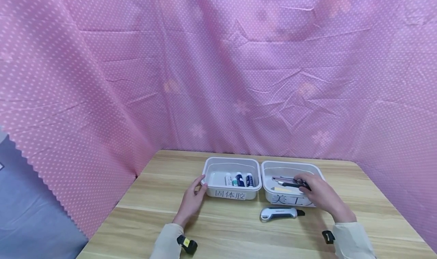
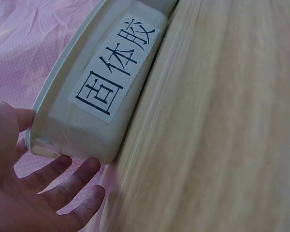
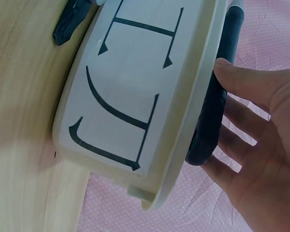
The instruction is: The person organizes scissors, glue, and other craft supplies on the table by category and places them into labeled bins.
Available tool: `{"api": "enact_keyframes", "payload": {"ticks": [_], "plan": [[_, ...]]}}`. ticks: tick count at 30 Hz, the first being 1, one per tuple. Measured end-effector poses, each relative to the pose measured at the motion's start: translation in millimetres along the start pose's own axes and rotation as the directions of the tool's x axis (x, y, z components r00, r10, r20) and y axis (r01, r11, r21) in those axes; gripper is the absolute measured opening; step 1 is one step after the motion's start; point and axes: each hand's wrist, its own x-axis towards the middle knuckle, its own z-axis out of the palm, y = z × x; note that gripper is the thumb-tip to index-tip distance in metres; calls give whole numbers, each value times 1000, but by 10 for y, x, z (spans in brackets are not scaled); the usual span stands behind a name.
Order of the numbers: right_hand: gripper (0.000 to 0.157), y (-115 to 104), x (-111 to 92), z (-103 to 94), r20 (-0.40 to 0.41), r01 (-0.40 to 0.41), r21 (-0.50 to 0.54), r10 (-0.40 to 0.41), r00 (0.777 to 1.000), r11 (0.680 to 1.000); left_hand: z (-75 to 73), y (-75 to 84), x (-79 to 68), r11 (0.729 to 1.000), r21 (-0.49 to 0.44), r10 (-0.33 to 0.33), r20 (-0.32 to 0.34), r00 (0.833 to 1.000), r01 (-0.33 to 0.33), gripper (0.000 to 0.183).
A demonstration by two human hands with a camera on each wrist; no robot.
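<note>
My left hand [image 1: 193,203] is at the front left corner of a white plastic bin [image 1: 235,192], thumb and index finger gripping its rim. In the left wrist view, the other fingers [image 2: 70,187] spread by the bin's end wall. My right hand [image 1: 321,193] pinches a dark-handled utility knife [image 3: 213,111] between thumb and fingers, over the right-hand white bin [image 1: 278,200]. More cutters lie in that bin, partly hidden by the hand, with a yellowish one [image 1: 280,189] near the front. A white-and-dark utility knife [image 1: 279,213] lies on the table before it.
Several glue sticks [image 1: 240,180] lie in the left bin. Both bins stand side by side on a wooden table [image 1: 232,232] and carry printed labels. A pink dotted curtain [image 1: 218,80] hangs behind and at both sides of the table.
</note>
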Motion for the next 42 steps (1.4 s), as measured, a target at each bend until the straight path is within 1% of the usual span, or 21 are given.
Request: {"api": "enact_keyframes", "payload": {"ticks": [8,10,15,21,27,32,39,42], "plan": [[31,19,-15,40,-27,11,-37,-12,1000,999,1,-1,1,1000,0,-3,4,1000,3,50],[31,23,-18,48,-34,14,-43,-16,999,999,0,-5,-1,1000,9,12,6,1000,-12,51],[30,36,-13,74,-58,52,-38,-54,997,998,-5,-19,-2,999,24,46,5,999,-46,51],[28,57,-5,102,-69,101,-22,-102,992,995,-4,-23,-2,998,19,56,-7,998,-56,51],[27,71,-2,112,-69,97,-11,-98,993,995,1,-30,13,998,19,53,-10,999,-53,50],[27,75,3,120,-72,95,-17,-96,993,995,3,-20,9,998,16,65,-12,998,-65,50],[28,53,-1,114,-87,109,-26,-111,990,994,-6,-18,-3,999,9,50,3,999,-50,51],[27,44,-5,110,-85,102,-26,-104,991,994,-5,-17,-5,999,5,50,5,999,-50,51]]}}
